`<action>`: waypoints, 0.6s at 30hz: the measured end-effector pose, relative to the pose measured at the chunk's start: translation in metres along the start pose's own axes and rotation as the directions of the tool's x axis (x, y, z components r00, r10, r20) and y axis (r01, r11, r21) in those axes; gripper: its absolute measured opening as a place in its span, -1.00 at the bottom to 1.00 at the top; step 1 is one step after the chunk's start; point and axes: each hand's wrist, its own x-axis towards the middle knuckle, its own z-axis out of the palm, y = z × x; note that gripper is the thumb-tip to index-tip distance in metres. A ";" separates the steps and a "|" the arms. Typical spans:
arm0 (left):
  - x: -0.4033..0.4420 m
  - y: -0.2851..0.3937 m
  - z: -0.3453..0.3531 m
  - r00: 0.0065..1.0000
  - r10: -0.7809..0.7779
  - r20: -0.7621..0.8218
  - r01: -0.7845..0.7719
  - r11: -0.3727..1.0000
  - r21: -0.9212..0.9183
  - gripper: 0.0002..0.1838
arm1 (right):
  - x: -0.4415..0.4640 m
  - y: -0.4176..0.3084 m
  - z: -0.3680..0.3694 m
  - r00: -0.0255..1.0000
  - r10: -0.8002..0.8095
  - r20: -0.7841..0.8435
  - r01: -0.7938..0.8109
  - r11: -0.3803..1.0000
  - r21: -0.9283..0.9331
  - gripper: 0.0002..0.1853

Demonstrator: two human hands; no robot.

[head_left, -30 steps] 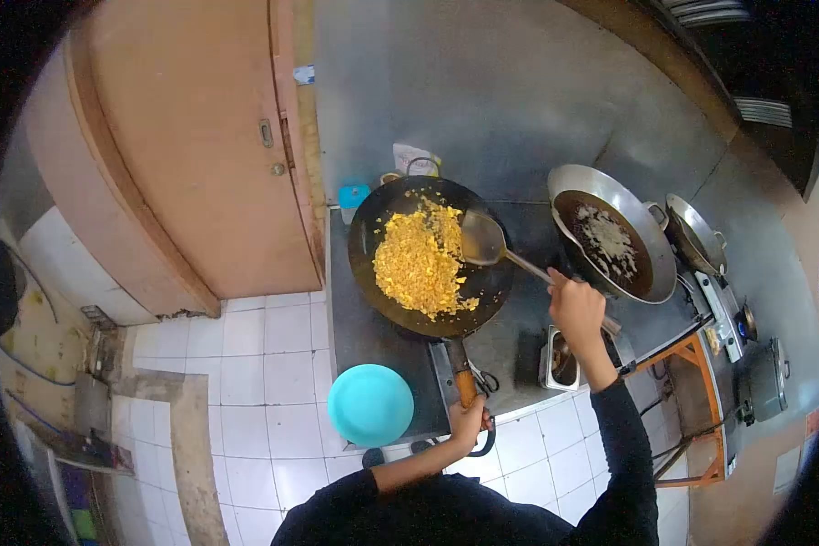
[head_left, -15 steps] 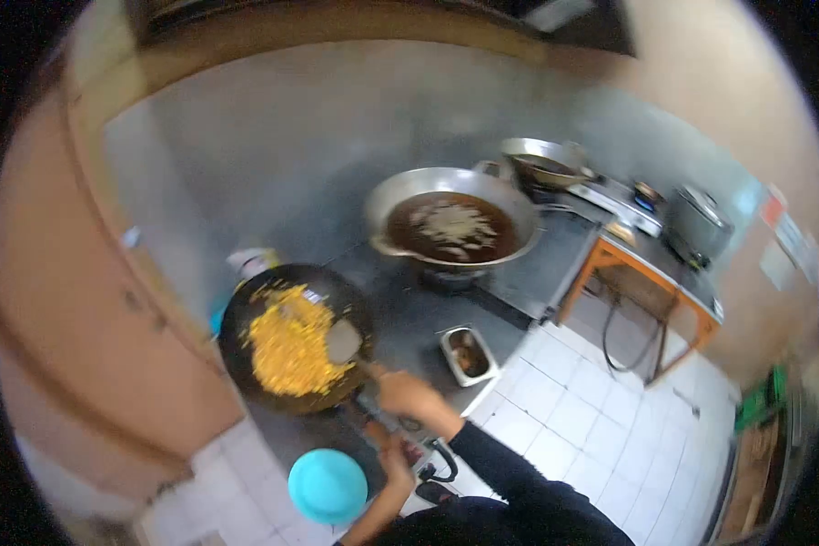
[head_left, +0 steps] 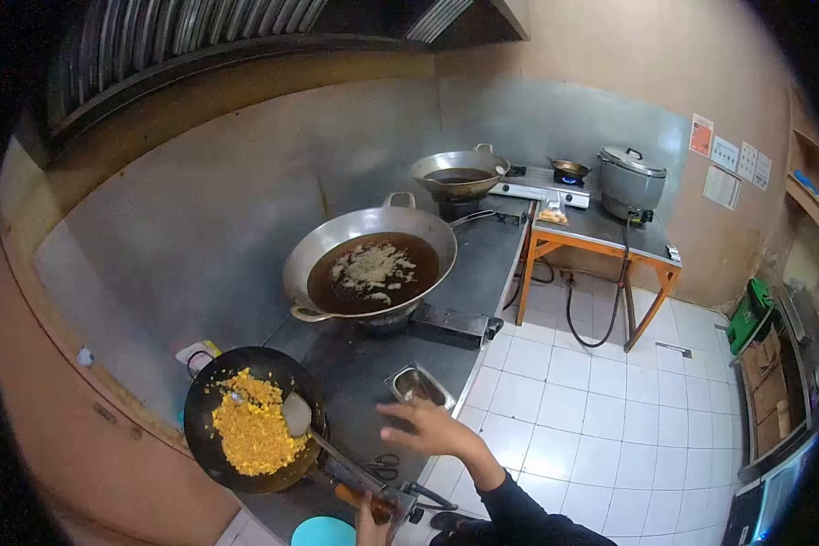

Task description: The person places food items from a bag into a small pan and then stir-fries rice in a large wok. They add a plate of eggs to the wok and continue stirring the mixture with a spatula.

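Note:
A black wok (head_left: 204, 455) at the lower left holds yellow-orange fried rice or a similar crumbly food (head_left: 253, 432). The metal spatula (head_left: 298, 415) rests in it, its long handle lying over the near rim toward me. My left hand (head_left: 369, 525), partly cut off by the bottom edge, is wrapped round the wok's wooden handle (head_left: 348, 496). My right hand (head_left: 435, 429) has let go of the spatula and reaches over the counter, fingers spread, just in front of a small metal container (head_left: 419, 386). The container's contents are partly hidden.
A large wok (head_left: 300, 273) of dark oil with pale frying pieces stands ahead, another oil wok (head_left: 460, 173) behind it. Scissors (head_left: 384, 467) lie near the wok handle. A turquoise bowl (head_left: 323, 532) is below. A lit gas stove (head_left: 541, 187) and large pot (head_left: 631, 182) stand right.
My right hand has released the spatula and moved right, opening toward the metal container. The left hand stays on the wok handle. The view has turned up and to the right.

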 end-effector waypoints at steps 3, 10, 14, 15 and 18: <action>-0.042 0.029 0.039 0.996 0.082 -0.044 -0.074 0.984 0.162 -0.48 | 0.004 -0.016 -0.012 0.933 -0.222 0.283 0.152 0.956 0.249 -0.35; -0.054 0.027 0.024 0.326 0.923 -0.204 -0.498 0.351 0.793 -0.67 | 0.014 -0.040 -0.013 0.963 -0.241 -0.123 0.218 0.422 0.880 -0.07; -0.087 0.034 0.097 0.547 0.473 0.691 -0.825 0.161 0.542 -0.73 | 0.028 0.025 -0.018 0.760 0.347 -0.550 0.149 0.731 0.666 -0.38; -0.103 0.034 0.131 0.359 0.435 0.826 -0.926 0.055 0.373 -0.83 | 0.032 0.045 -0.021 0.628 0.422 -0.654 0.127 0.773 0.621 -0.46; -0.099 -0.013 0.173 0.084 0.131 0.988 -0.983 0.172 0.061 -0.88 | 0.048 0.135 -0.026 0.496 0.365 -0.788 -0.029 0.914 0.404 -0.58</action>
